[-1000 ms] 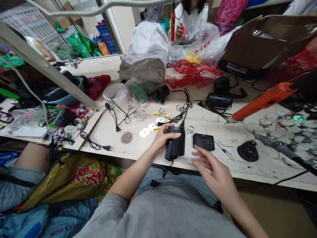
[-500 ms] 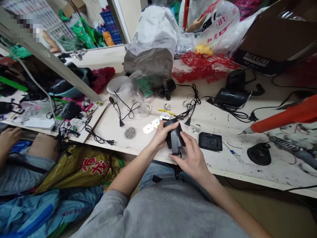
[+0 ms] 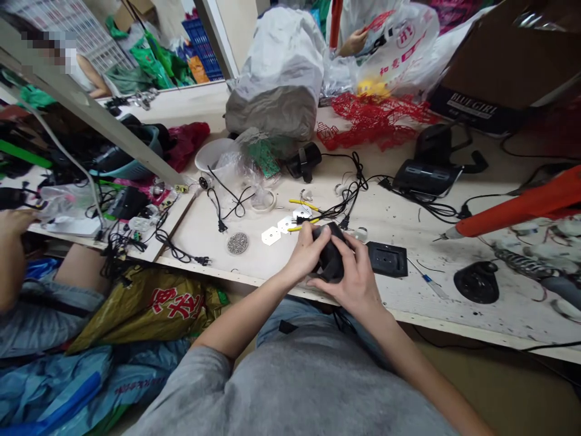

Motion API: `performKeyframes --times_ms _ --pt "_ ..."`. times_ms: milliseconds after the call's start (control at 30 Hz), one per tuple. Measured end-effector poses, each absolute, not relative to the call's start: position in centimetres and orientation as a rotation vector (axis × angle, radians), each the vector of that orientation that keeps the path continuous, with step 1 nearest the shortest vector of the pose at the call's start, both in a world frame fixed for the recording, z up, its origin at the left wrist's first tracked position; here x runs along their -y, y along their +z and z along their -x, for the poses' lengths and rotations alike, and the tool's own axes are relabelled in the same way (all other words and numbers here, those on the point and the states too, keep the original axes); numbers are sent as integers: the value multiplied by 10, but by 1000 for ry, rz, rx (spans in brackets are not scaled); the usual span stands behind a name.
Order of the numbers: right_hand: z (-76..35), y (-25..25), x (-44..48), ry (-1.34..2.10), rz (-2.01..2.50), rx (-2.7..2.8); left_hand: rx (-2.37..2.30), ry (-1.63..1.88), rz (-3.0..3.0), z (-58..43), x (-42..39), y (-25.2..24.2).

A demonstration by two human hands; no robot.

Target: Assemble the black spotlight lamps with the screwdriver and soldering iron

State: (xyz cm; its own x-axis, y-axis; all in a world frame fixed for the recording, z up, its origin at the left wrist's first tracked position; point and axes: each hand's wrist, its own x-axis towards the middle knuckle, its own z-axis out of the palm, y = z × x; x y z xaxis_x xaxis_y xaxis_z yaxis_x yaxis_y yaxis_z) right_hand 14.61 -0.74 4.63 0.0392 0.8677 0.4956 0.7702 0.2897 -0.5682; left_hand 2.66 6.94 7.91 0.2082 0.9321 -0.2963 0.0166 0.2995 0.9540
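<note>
The person's left hand [image 3: 308, 251] and right hand [image 3: 356, 275] meet around a matte black plastic housing [image 3: 331, 257] at the front edge of the pale, scuffed worktop [image 3: 190, 254]. The fingers [image 3: 345, 254] of both hands curl closed over it, a two-handed hold that seems chosen to steady the housing, though what they are doing to it is hidden. Just beyond the left fingers lie yellow-handled pliers [image 3: 302, 213] and flat white metal plates [image 3: 271, 235] in a short row, apparently kept within easy reach. Just past the right fingers, a square black plastic faceplate [image 3: 387, 259] lies flat, as though set down ready to hand. A looped black power cable [image 3: 349, 194] runs behind the fingers, and an orange hot-glue gun [image 3: 517, 206] lies well to their right, its metal tip angled toward them. Another person's hand [image 3: 11, 230] rests well apart at the far left.
</note>
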Motion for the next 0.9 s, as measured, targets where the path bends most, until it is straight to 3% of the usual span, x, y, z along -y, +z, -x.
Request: performKeyframes --times_ms 167,333,500,900 --pt "-160 50 0 303 1813 1516 -1034 631 -1549 -11 -66 87" --pt "-169 66 -10 607 1850 1120 -774 655 -1692 -8 -66 85" --pt "-162 77 -21 754 1786 983 -831 844 -1485 -17 -78 77" --pt "-162 72 -23 769 1732 1180 -872 754 -1061 -32 -95 73"
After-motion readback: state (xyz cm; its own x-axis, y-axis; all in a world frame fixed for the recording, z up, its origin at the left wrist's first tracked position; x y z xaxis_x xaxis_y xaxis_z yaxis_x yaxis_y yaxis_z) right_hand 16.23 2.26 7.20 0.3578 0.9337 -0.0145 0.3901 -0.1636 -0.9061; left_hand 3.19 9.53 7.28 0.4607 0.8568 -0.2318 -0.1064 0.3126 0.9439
